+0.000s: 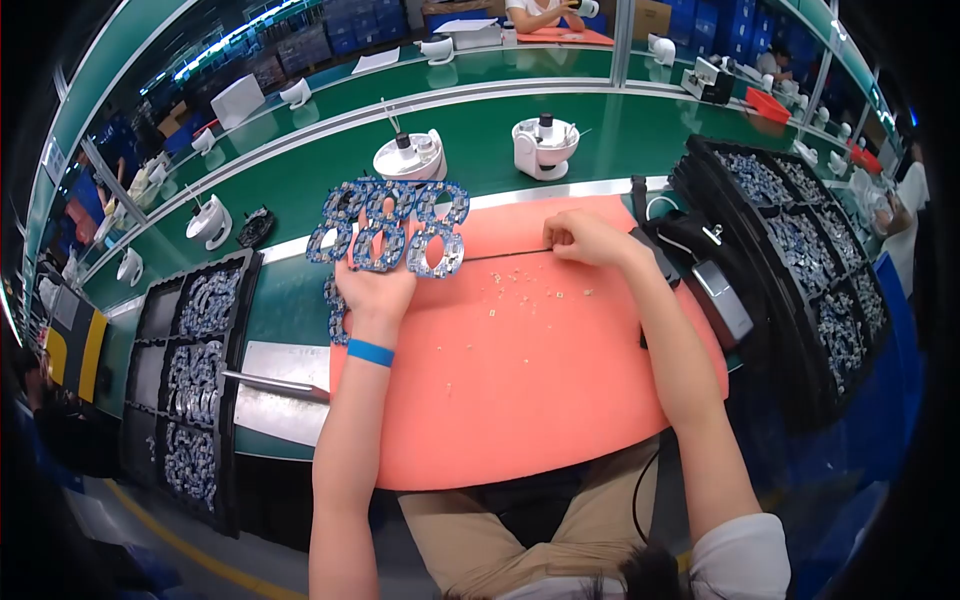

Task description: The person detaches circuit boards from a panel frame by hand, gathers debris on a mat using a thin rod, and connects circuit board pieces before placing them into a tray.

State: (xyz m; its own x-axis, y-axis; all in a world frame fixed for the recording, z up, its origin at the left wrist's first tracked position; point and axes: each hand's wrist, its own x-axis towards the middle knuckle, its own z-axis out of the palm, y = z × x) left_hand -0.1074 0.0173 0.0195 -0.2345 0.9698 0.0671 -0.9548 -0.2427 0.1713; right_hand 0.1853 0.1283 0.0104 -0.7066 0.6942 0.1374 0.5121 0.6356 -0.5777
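My left hand (375, 292) holds up a panel of blue ring-shaped circuit boards (380, 243) from below, over the mat's left part. The fingers behind the panel are mostly hidden. My right hand (585, 238) is curled closed above the back of the orange mat (530, 400), near the end of a thin dark strip (500, 256). Whatever its fingertips hold, if anything, is hidden. Small pale bits (520, 288) are scattered on the mat between my hands. More blue boards (337, 310) lie by the mat's left edge, beside my left wrist.
Black compartment trays of blue boards stand at left (195, 385) and right (800, 240). A metal tool (275, 384) lies left of the mat. A black pouch (685, 245) and a silver device (722, 300) are at right. White units (545, 148) stand on the green line; a person (540, 15) works opposite.
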